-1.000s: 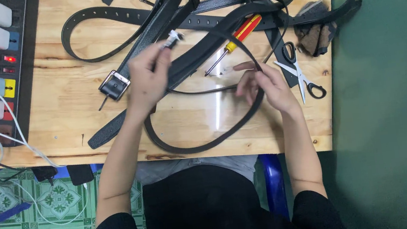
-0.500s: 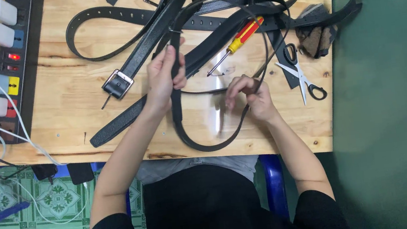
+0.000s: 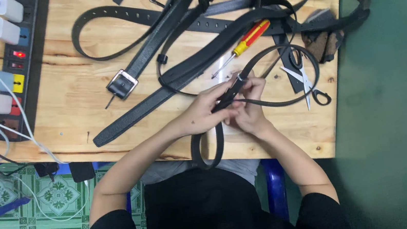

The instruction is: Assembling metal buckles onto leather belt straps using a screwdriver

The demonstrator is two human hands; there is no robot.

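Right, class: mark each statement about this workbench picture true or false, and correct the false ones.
1. Both hands, left hand and right hand, hold the same thin black leather belt. True.
2. The red-and-yellow-handled screwdriver is in the right hand. False: it lies on the pale wooden table, beyond the hands.
3. The black-handled scissors lie to the right of the hands. True.
4. The black power strip has nothing plugged in. False: several white chargers sit in it.
5. The silver rectangular buckle rests on the table, left of the hands. True.
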